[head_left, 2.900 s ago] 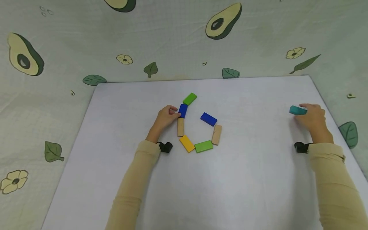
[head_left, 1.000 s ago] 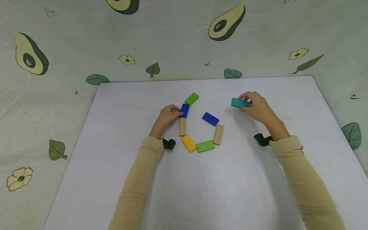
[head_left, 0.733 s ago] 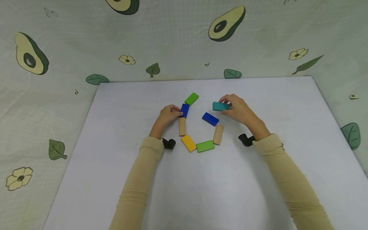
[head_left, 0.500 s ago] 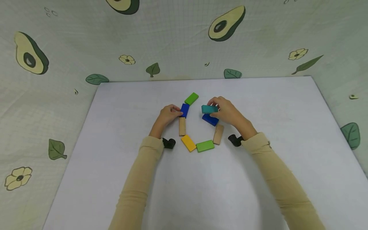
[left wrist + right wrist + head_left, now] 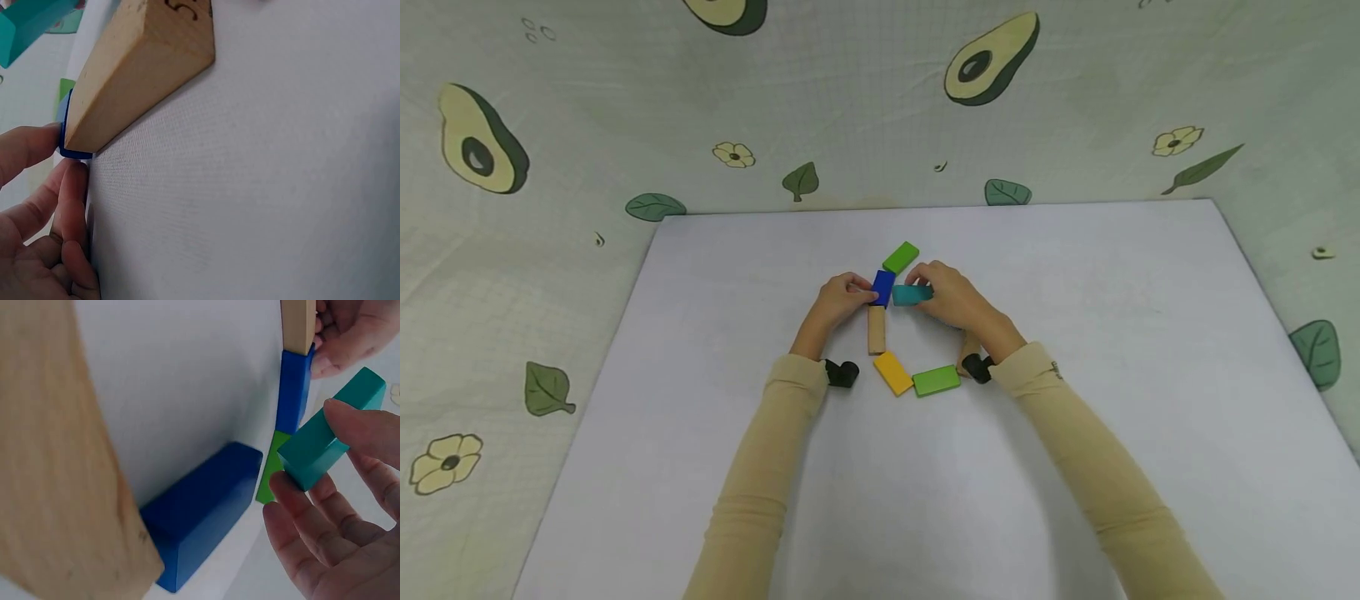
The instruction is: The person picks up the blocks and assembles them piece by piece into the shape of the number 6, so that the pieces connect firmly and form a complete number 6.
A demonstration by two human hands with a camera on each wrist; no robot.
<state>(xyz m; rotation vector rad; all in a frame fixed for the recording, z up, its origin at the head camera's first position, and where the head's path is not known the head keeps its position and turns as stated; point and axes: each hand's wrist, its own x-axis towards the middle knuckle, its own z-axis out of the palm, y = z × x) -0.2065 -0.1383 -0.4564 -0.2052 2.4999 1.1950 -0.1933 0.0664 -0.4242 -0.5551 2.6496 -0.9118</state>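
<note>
My left hand holds a blue block at its left side, thumb against it and fingertips close beside it. The block lies flat, end to end with a bare wooden block. Between thumb and fingers, my right hand pinches a teal block just right of that blue block, raised above the table. A green block lies diagonally beyond the blue one. A second blue block shows in the right wrist view; my right hand hides it in the head view.
A yellow block, a second green block and another wooden block, partly behind the right wrist's black camera, continue the curve nearer me. All rest on a white table. Avocado-print cloth lies beyond its edges.
My right hand has carried the teal block leftward from the table's right side, over the second blue block, to beside the first blue block. My left hand has stayed at its block.
</note>
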